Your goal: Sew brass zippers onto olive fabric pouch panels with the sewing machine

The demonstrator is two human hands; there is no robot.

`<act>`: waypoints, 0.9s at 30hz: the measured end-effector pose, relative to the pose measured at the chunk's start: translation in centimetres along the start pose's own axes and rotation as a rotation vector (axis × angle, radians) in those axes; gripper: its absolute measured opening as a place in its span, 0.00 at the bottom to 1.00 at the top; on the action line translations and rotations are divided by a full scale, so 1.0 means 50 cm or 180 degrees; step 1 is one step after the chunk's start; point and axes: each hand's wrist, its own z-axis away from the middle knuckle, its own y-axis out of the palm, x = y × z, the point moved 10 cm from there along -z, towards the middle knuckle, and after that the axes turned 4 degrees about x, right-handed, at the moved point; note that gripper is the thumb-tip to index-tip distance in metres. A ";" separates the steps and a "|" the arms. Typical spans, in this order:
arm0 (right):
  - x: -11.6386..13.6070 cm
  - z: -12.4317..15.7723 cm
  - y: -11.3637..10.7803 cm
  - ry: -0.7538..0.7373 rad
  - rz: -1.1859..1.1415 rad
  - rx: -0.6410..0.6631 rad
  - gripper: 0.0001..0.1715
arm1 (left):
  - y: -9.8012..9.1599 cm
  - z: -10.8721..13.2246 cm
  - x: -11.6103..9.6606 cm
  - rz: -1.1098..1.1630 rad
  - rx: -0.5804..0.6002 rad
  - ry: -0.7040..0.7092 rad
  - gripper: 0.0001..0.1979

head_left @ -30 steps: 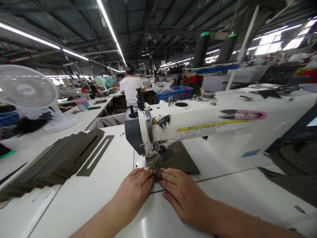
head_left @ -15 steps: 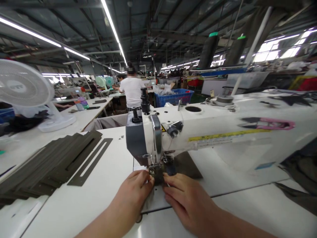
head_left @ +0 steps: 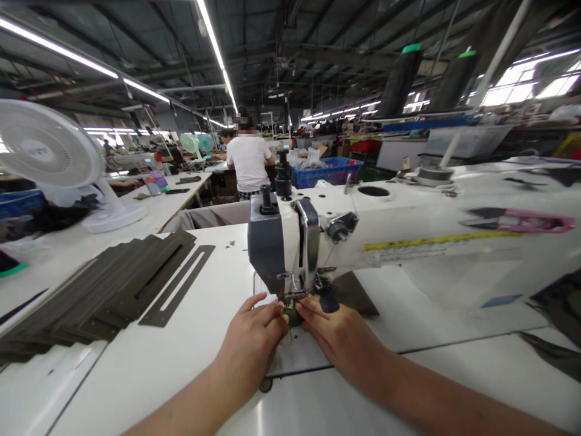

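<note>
White fan: well left of the machine head, on a neighbouring table.
Stack of dark pieces: fanned over one another on the white surface, left of the machine head.
Slotted strip: flat, between the stack and the machine head.
Left hand: just in front of the machine head, fingers bent and slightly spread, tips at the dark piece; pinching or only pressing, I can't tell.
Dark piece: under the machine head, between my two sets of fingertips, mostly hidden.
Right hand: in front and right of the machine head, fingers nearly together, tips on the piece; I can't tell whether they grip.
Dark panel: flat, right of the machine head, beyond the right hand.
Change: a second ago I had more of the piece showing between the hands; the fingertips now sit closer to the machine head, which stands farther right in my view.
</note>
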 end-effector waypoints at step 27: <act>-0.017 -0.002 0.015 0.0168 0.0041 -0.0049 0.14 | 0.011 -0.008 0.000 -0.0210 0.0049 -0.0030 0.07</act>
